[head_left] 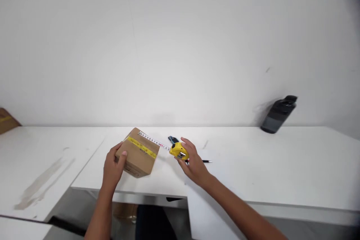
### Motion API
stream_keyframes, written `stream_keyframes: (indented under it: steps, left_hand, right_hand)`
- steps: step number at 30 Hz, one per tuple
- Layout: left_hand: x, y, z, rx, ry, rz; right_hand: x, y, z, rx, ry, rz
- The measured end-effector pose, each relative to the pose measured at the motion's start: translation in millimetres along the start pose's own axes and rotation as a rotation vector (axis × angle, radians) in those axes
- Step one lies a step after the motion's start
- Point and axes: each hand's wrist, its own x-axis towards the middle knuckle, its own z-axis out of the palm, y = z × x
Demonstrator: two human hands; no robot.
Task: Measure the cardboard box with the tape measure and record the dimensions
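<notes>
My left fingers point(123, 156) grasp the cardboard box point(140, 160) by its left side; rightward from them, the blade point(154, 141) runs over its top to the yellow tape measure point(179, 151) my right fingers point(192, 151) grip. A pen point(207, 161) lies on the desk point(281, 172) beside those.

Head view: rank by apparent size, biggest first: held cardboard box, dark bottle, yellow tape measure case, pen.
1. Held cardboard box
2. Dark bottle, farther back
3. Yellow tape measure case
4. Pen, visible part only; the rest is hidden by the right hand
</notes>
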Motion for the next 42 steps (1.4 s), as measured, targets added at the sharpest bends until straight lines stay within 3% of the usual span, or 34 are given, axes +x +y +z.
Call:
stream_keyframes:
  steps: [1,5,7,10,13,15,17,19,20,23,25,27,30,32,34,36,38,42]
  left_hand:
    - [5,-13,-9.9,-0.086,0.017,-0.117]
    - [0,-44,-24.6,-0.129,0.020,-0.204]
    - [-7,-48,-20.0,-0.198,0.022,-0.251]
    - [-11,-45,-13.5,-0.273,0.045,-0.323]
    - [-16,-39,-10.4,-0.283,0.063,-0.365]
    - [-33,-37,-4.2,-0.225,0.158,-0.348]
    - [-64,-36,8.7,-0.041,0.367,-0.217]
    - [-101,-36,28.2,0.099,0.401,0.005]
    - [-118,-35,39.7,0.105,0.304,0.103]
    - [-149,-25,76.8,0.030,-0.184,0.224]
    - [-148,-13,100.1,0.028,-0.449,0.293]
    - [-137,-2,120.1,0.069,-0.611,0.397]
    - [-118,10,142.7,0.148,-0.728,0.537]
    - [-113,11,152.2,0.221,-0.759,0.590]
    - [-113,9,157.3,0.307,-0.764,0.624]
    - [-115,5,158.6,0.380,-0.769,0.652]
    - [-118,2,158.1,0.422,-0.781,0.671]
    - [-119,0,157.3,0.426,-0.784,0.673]
  right_hand:
    - [10,-3,11,0.026,-0.026,-0.024]
    - [50,-17,50,0.031,-0.260,-0.109]
    - [62,-24,62,0.017,-0.356,-0.113]
    - [62,-27,66,-0.004,-0.374,-0.062]
    - [42,-10,51,-0.056,-0.284,0.025]
    - [21,14,27,-0.161,-0.180,0.154]
    - [-1,45,-7,-0.317,-0.091,0.389]
    - [-22,77,-45,-0.470,-0.080,0.672]
    - [-33,93,-62,-0.540,-0.111,0.774]
    - [-61,132,-101,-0.743,-0.240,0.934]
    - [-75,149,-114,-0.810,-0.344,0.991]
    - [-82,155,-118,-0.816,-0.438,1.041]
    - [-75,145,-115,-0.875,-0.415,1.039]
    - [-61,128,-106,-0.919,-0.392,0.869]
    - [-46,112,-91,-0.833,-0.554,0.605]
    - [-34,101,-74,-0.706,-0.763,0.461]
    - [-27,96,-59,-0.642,-0.849,0.437]
    - [-24,95,-51,-0.626,-0.774,0.451]
